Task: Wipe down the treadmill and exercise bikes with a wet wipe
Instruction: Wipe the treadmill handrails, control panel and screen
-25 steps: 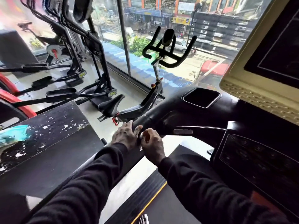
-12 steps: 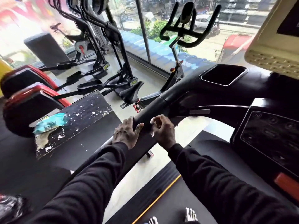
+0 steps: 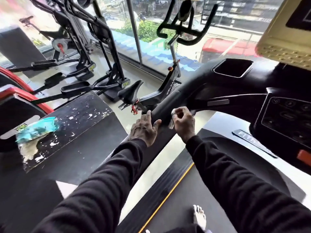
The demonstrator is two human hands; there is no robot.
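Big black treadmill [image 3: 223,84] fills the right side, with an exercise bike [image 3: 161,95] just past its handrail [image 3: 168,105] by the window. The left hand [image 3: 144,130] rests on the rail, fingers pretty much straight. The right hand [image 3: 183,121] pinches a wet wipe [image 3: 172,122] against the rail. The teal wipes pack [image 3: 36,129] sits on the next machine over.

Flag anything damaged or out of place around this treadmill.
The black platform left of the treadmill handrail is badly worn: its coating is chipped in white flecks, with a bare patch at its near corner. The teal wipes pack lies crumpled there.
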